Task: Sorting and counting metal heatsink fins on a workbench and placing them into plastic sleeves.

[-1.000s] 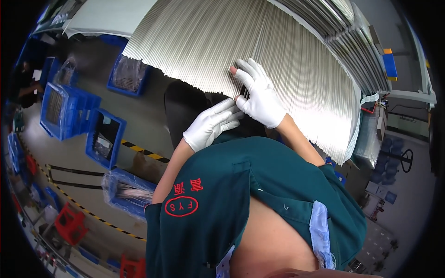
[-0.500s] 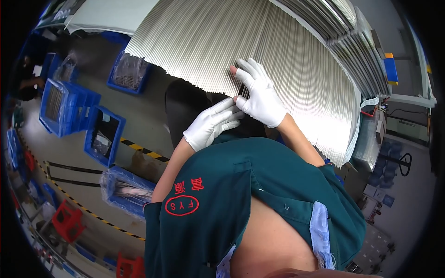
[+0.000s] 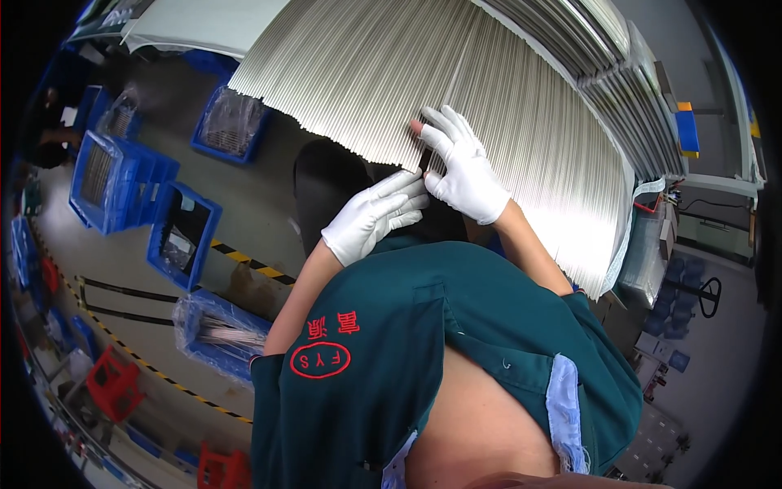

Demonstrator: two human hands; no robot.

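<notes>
A wide row of thin silvery metal rods (image 3: 358, 90) lies side by side in front of me, their near ends forming a slightly jagged edge. My left hand (image 3: 375, 214), in a white glove, lies with its fingers stretched out against the near ends of the rods. My right hand (image 3: 470, 175), also gloved, rests over the rods with its fingers extended and thumb apart; one fingertip is bare. Between the hands a narrow dark gap (image 3: 424, 160) parts the row. I see no rod gripped in either hand.
At the right are stacked bundles of metal strips (image 3: 623, 106) and a plastic-wrapped pack (image 3: 648, 253). On the floor to the left sit stacked blue crates (image 3: 122, 191), another crate (image 3: 183, 236), a plastic-lined blue bin (image 3: 220, 334) and a red stool (image 3: 114, 383).
My right hand has shifted slightly to the right, its thumb moving away from my left fingertips. The dark gap between the rods shows more plainly. My left hand stays nearly in place.
</notes>
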